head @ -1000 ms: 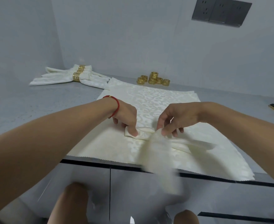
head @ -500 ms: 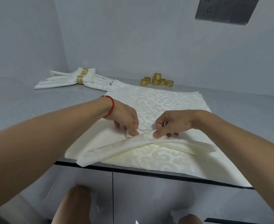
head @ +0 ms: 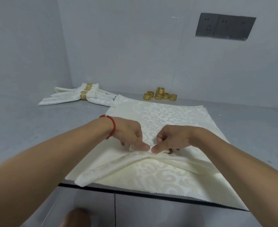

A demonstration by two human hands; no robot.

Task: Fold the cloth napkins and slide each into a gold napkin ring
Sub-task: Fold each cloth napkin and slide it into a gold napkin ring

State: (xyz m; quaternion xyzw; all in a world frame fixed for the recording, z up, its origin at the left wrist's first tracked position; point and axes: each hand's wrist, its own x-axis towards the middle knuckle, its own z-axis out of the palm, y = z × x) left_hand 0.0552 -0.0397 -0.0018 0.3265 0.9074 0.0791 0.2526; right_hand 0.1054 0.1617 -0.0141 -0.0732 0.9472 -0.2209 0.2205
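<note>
— What is lying nearest, at the bottom of the frame?

— One folded cream napkin [head: 118, 167], its two tails spreading toward the lower left and lower right, is lying on a stack of flat patterned napkins [head: 172, 112] that is overhanging the grey counter [head: 28, 128] edge.

— And the hands?

— Two, meeting at frame centre. The left hand [head: 130, 135], a red bracelet [head: 112, 126] on its wrist, is pinching the napkin's gathered middle; the right hand [head: 171, 138] is pinching the same spot, fingertips touching. The hands are covering the gather itself.

— Further back?

— Six loose gold napkin rings [head: 160, 94] are clustering above centre near the wall, one standing on the others, well apart from the hands. At upper left, finished napkins [head: 79, 97] are lying in a pile; I am counting three ringed ones, though they overlap.

— Anything on the wall?

— One dark double outlet plate [head: 225, 27], upper right.
</note>
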